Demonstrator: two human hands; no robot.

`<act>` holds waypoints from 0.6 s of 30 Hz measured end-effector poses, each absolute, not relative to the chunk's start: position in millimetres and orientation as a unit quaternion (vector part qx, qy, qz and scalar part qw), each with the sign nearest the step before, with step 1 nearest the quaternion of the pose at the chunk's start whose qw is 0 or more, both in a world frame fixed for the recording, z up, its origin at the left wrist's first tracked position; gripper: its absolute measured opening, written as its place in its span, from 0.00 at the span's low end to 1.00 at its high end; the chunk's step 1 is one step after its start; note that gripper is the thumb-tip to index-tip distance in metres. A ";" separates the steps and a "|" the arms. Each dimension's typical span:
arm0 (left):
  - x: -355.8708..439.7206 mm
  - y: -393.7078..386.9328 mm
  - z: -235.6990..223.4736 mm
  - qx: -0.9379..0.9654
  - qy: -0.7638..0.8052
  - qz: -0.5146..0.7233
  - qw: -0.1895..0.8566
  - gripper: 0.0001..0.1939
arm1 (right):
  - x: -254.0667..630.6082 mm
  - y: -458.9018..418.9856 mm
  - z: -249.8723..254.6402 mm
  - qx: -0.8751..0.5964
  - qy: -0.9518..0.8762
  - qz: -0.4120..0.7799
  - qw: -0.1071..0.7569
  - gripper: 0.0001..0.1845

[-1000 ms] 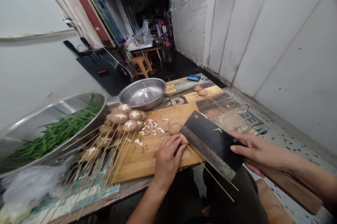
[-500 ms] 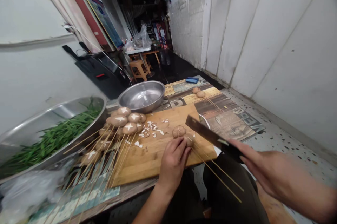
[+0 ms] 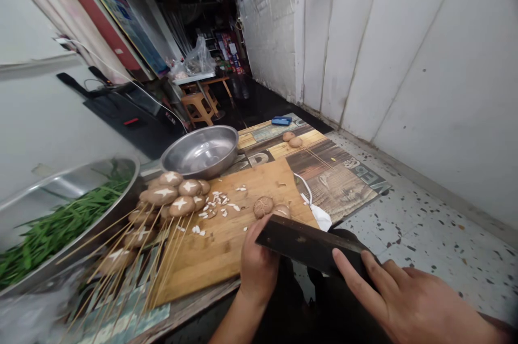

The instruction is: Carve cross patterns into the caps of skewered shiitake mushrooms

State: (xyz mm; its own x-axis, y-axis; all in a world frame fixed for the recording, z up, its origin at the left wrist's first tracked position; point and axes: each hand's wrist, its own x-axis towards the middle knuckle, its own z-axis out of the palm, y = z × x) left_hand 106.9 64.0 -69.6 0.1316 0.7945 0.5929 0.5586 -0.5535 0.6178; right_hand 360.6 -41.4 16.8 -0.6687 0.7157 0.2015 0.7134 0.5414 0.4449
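Observation:
My right hand [image 3: 408, 298] grips a dark-bladed cleaver [image 3: 301, 241], its index finger stretched along the blade. The blade slants across the front of my left hand [image 3: 257, 266], which is curled at the near side of two brown shiitake mushrooms and hides behind the blade at its fingertips. One mushroom [image 3: 263, 206] has light lines cut in its cap; the other [image 3: 282, 211] is partly covered by the cleaver. Both rest on a wooden cutting board [image 3: 214, 268]. White mushroom trimmings [image 3: 214, 201] lie scattered to their left.
Skewered mushrooms with white star cuts [image 3: 164, 194] are piled at the board's left. Behind them stands a steel basin [image 3: 202, 150]; farther left, a larger bowl [image 3: 135, 171] holds green leaves. Two more skewered mushrooms [image 3: 295, 142] and a blue box [image 3: 281, 121] sit at the table's far end.
The cleaver has swung down and left, from beside the mushrooms to in front of my left hand. My right index finger has moved onto the blade. The view has shifted right.

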 end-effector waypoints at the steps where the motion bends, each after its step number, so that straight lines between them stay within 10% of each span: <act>1: 106.6 64.0 -68.3 0.746 0.451 0.474 0.122 0.17 | 359.3 -41.6 14.5 0.423 0.871 0.251 0.001 0.44; 18: 108.7 63.2 -61.3 0.739 0.446 0.485 0.139 0.17 | 347.2 -42.3 13.6 0.443 0.860 0.254 -0.015 0.45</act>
State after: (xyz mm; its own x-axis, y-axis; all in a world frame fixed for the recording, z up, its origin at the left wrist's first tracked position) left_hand 108.7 63.2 -61.3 0.1299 0.7945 0.5932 0.5247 -0.5627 0.6388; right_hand 347.2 -42.3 13.6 -0.6065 0.7544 0.2510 0.7697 0.4781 0.4231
